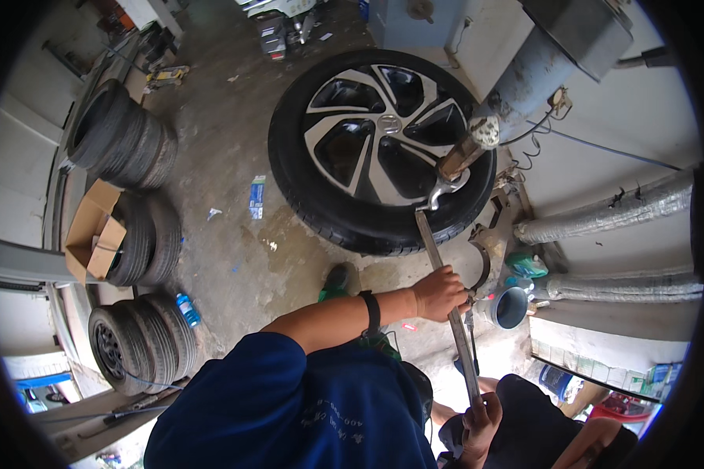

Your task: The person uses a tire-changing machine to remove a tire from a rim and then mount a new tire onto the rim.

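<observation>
My left hand [440, 293], at the end of a forearm with a black wristband, is wrapped round the middle of a long flat metal tyre lever [432, 244]. Lower down, my right hand [481, 420] grips the lever's near end. The lever's far tip meets the edge of the rim, beside the metal mount head [449, 185] of a tyre changer. Under it lies a black tyre [321, 207] on a silver-and-black alloy wheel [375, 168], flat side up. How far the tip reaches under the tyre bead is hidden.
The changer's thick post [524, 78] slants in from the upper right. Stacked tyres [121, 141] and an open cardboard box [94, 234] line the left, with a blue bottle [187, 309] nearby. A grey bucket [511, 306] stands right. Another person in black [524, 422] is close at lower right.
</observation>
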